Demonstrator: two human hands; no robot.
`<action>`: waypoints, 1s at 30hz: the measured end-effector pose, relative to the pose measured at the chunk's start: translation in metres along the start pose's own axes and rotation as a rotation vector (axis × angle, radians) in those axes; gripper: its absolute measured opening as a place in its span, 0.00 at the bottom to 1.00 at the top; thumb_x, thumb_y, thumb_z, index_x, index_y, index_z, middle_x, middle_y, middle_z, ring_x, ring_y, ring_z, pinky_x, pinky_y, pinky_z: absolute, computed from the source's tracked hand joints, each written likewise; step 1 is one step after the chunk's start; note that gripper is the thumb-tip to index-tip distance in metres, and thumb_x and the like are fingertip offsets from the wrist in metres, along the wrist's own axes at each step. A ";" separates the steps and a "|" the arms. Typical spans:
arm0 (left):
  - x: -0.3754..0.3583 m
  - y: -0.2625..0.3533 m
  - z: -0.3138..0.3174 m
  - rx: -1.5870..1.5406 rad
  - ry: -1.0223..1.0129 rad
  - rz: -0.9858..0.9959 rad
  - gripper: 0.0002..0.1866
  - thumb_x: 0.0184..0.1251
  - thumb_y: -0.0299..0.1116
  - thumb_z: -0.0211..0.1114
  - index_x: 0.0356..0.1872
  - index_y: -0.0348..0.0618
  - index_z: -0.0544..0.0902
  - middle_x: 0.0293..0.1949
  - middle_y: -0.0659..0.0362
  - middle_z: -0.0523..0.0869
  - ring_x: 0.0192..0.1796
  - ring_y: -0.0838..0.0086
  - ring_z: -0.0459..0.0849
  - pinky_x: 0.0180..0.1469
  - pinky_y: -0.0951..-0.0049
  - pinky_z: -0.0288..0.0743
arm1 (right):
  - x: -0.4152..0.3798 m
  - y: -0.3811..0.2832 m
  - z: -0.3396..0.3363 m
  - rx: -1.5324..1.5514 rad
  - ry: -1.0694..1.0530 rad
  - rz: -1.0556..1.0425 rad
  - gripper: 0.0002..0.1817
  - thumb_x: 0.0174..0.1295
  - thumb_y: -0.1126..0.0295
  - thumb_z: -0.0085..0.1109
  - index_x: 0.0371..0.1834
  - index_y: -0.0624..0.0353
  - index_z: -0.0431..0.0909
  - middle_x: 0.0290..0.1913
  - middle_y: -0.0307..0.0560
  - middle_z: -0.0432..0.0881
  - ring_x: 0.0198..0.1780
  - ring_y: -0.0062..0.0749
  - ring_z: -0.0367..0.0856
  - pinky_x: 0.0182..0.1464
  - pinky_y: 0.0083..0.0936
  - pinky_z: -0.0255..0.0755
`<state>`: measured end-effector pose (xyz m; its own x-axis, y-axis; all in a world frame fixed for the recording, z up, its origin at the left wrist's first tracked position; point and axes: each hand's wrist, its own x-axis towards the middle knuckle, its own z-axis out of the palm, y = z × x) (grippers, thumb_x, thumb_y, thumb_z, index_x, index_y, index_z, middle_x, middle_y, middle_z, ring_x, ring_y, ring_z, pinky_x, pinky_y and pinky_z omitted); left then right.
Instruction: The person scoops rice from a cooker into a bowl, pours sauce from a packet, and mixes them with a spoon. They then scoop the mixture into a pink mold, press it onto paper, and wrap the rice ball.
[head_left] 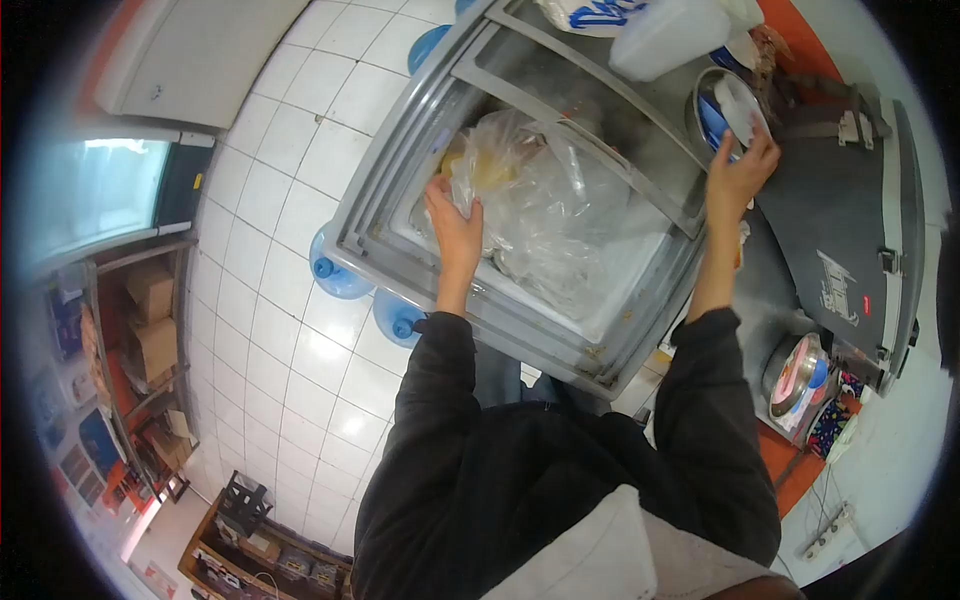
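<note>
A chest freezer [640,345] with its sliding glass lid [610,90] pushed toward the far side lies in front of me. Inside it are clear plastic bags [560,220], one of them with yellowish contents [490,165]. My left hand [455,232] reaches in at the left, fingers and thumb closed on the edge of the bag with the yellowish contents. Off to the right, my right hand [738,172] is at a metal bowl [700,110] holding blue and white items. Its fingers grip a white plastic piece [738,108] there, whose exact kind I cannot make out.
Beyond the lid stands a white plastic container [668,38]. A large dark case [840,230] and another metal bowl [790,375] are on the right. Blue water jugs [342,270] stand on the tiled floor [270,290] along the freezer's left side.
</note>
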<state>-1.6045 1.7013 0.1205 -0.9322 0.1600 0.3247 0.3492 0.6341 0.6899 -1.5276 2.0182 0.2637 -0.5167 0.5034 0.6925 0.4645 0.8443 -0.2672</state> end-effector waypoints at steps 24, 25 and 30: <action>0.076 0.004 0.041 0.037 -0.424 0.052 0.23 0.48 0.36 0.66 0.49 0.46 0.76 0.58 0.53 0.69 0.58 0.54 0.69 0.55 0.55 0.67 | -0.125 -0.061 0.231 0.072 -1.246 0.001 0.31 0.51 0.54 0.62 0.56 0.59 0.70 0.57 0.56 0.73 0.59 0.51 0.70 0.61 0.32 0.62; 0.079 -0.001 0.047 0.038 -0.425 0.050 0.23 0.48 0.36 0.66 0.49 0.46 0.76 0.58 0.53 0.69 0.58 0.54 0.69 0.55 0.55 0.67 | -0.132 -0.049 0.245 0.073 -1.249 0.001 0.31 0.51 0.54 0.62 0.56 0.59 0.70 0.57 0.56 0.73 0.59 0.51 0.70 0.61 0.32 0.62; 0.080 -0.021 0.086 -0.022 -0.518 0.072 0.24 0.51 0.37 0.65 0.52 0.44 0.74 0.59 0.47 0.66 0.60 0.51 0.65 0.60 0.52 0.61 | -0.149 -0.001 0.277 0.402 -1.487 -0.306 0.32 0.51 0.51 0.61 0.56 0.59 0.71 0.57 0.56 0.73 0.59 0.53 0.68 0.62 0.36 0.59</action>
<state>-1.6946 1.7657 0.0762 -0.8287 0.5595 0.0129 0.4107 0.5923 0.6932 -1.6497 1.9934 -0.0247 -0.8820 -0.1714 -0.4390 0.1244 0.8137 -0.5678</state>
